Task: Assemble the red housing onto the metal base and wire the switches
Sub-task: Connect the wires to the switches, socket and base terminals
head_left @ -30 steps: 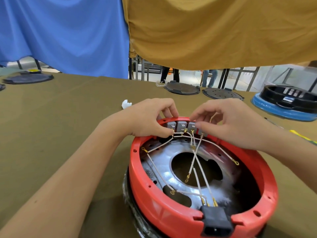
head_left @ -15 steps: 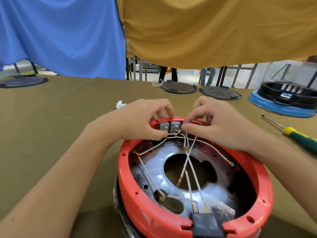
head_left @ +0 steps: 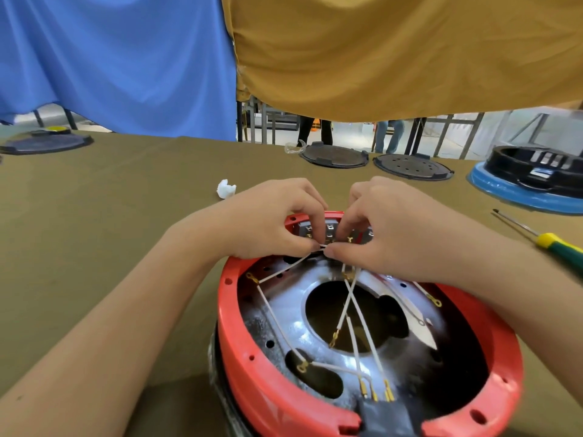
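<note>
Sitting around the metal base (head_left: 293, 323) on the olive table (head_left: 94, 247), the red housing (head_left: 252, 364) looks already fitted, so that half of the job reads as done. What remains is the wiring. Both hands work at the far rim, where the switches (head_left: 329, 230) line the housing wall. The left hand (head_left: 271, 219) curls its fingers and pinches a white wire (head_left: 285, 269) between thumb and forefinger; the right hand (head_left: 388, 228) pinches the same bundle just beside it, thumb tips nearly touching. Which terminal the wire is bound for I cannot tell, since the fingers cover it. Several leads lie loose across the base with bare brass connectors (head_left: 333, 335), one ending over the centre hole, so I judge most connections are yet to be made (those by the black socket (head_left: 388, 417) at the near rim appear seated). A screwdriver (head_left: 549, 241) lies untouched to the right.
</note>
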### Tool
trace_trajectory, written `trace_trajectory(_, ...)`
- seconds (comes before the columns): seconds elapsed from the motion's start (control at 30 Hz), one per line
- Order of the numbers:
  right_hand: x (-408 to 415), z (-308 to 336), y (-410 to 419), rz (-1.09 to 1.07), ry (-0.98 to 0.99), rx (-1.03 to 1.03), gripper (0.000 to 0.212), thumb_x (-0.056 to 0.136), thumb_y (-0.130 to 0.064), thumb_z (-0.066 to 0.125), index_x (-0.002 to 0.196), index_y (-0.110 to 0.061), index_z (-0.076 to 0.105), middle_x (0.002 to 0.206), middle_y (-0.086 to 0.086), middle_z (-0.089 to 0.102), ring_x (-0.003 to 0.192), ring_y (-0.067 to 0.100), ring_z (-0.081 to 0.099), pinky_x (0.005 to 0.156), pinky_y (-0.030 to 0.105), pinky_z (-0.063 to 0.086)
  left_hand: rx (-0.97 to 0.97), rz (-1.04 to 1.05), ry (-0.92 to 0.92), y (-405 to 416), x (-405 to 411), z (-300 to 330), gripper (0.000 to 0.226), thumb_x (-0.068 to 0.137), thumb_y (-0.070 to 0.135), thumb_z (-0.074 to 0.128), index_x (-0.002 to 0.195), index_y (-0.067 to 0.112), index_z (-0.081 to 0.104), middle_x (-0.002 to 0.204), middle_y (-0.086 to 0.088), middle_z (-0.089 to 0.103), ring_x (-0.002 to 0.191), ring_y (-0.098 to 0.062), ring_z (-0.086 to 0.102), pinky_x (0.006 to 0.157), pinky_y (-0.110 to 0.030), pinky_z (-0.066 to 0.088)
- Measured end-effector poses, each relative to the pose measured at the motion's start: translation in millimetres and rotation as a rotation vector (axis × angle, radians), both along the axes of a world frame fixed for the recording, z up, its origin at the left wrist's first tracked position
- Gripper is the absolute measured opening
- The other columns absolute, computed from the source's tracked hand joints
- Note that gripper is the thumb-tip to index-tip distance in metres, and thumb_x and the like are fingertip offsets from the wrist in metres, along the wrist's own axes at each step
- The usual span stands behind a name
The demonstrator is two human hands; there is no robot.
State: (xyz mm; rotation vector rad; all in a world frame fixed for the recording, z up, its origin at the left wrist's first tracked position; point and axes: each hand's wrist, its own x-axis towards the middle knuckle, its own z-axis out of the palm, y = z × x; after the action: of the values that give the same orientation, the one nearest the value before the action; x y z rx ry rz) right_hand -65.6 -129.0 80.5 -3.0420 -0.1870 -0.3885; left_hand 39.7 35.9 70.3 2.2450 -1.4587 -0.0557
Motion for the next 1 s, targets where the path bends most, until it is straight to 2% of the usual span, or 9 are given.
trace_trajectory(0.1,-0.4,0.0,0.3,-0.005,-0.003,0.061,0.037,0.078,-0.062,0.057,0.073,-0.03,0.076,0.075,-0.009,0.056,0.072,0.004,0.052,0.06,0.026,0.044,-0.002,-0.001,0.019,-0.5,-2.6,1.6,0.022,0.082,0.02,0.073,0.076,0.04,0.065,0.12,0.013,0.056,0.107,-0.007,0.056,0.098,-0.035,0.044)
trace_trajectory(0.2,-0.2,-0.6,0.2,-0.022,-0.037,0.104,0.038,0.077,-0.062,0.056,0.068,-0.03,0.075,0.066,0.003,0.063,0.064,0.017,0.059,0.072,0.027,0.042,0.003,-0.006,0.037,0.0,-4.2,2.3,0.023,0.082,0.019,0.072,0.074,0.038,0.062,0.118,0.012,0.056,0.107,-0.012,0.057,0.097,-0.041,0.045)
trace_trajectory(0.33,-0.8,-1.9,2.7,-0.047,-0.031,0.116,0.034,0.079,-0.058,0.062,0.071,-0.028,0.075,0.068,0.0,0.064,0.059,0.01,0.057,0.069,0.019,0.044,0.014,-0.005,0.06,0.5,-5.0,1.6,0.019,0.082,0.019,0.072,0.075,0.035,0.063,0.118,0.013,0.055,0.107,-0.01,0.056,0.097,-0.04,0.045)
trace_trajectory(0.4,-1.5,-1.4,3.5,-0.061,-0.007,0.149,0.028,0.077,-0.055,0.067,0.072,-0.029,0.075,0.067,-0.004,0.063,0.059,0.007,0.057,0.062,0.014,0.043,0.014,-0.003,0.061,0.8,-5.0,1.6,0.019,0.082,0.019,0.072,0.075,0.035,0.064,0.117,0.015,0.054,0.105,-0.01,0.057,0.096,-0.04,0.045)
trace_trajectory(0.47,-1.5,-0.6,2.7,-0.075,-0.001,0.21,0.02,0.076,-0.049,0.074,0.07,-0.03,0.074,0.061,-0.009,0.059,0.061,-0.004,0.056,0.054,0.009,0.04,0.014,0.001,0.062,0.6,-4.8,1.6,0.018,0.081,0.019,0.072,0.075,0.035,0.064,0.116,0.016,0.054,0.103,-0.011,0.058,0.094,-0.041,0.046)
trace_trajectory(0.57,-0.8,-0.2,1.6,-0.085,0.011,0.298,0.016,0.073,-0.042,0.08,0.068,-0.029,0.072,0.05,-0.017,0.057,0.055,-0.008,0.054,0.049,0.008,0.038,0.009,0.006,0.064,0.3,-4.9,1.1,0.019,0.08,0.02,0.072,0.075,0.036,0.064,0.116,0.016,0.055,0.101,-0.011,0.058,0.094,-0.042,0.046)
trace_trajectory(0.67,-0.3,-0.8,2.5,-0.077,0.028,0.337,0.014,0.074,-0.034,0.081,0.068,-0.031,0.069,0.048,-0.029,0.055,0.05,-0.009,0.054,0.046,0.007,0.037,0.007,0.004,0.063,0.5,-5.2,1.0,0.021,0.079,0.02,0.073,0.074,0.038,0.063,0.117,0.015,0.055,0.102,-0.011,0.058,0.094,-0.042,0.046)
trace_trajectory(1.0,1.1,-1.7,2.9,-0.038,0.017,0.376,0.018,0.074,-0.022,0.082,0.065,-0.031,0.069,0.047,-0.017,0.06,0.042,-0.004,0.053,0.043,0.007,0.037,0.01,0.006,0.053,0.5,-2.5,0.7,0.02,0.079,0.02,0.074,0.075,0.037,0.065,0.116,0.015,0.055,0.103,-0.008,0.057,0.095,-0.041,0.046)
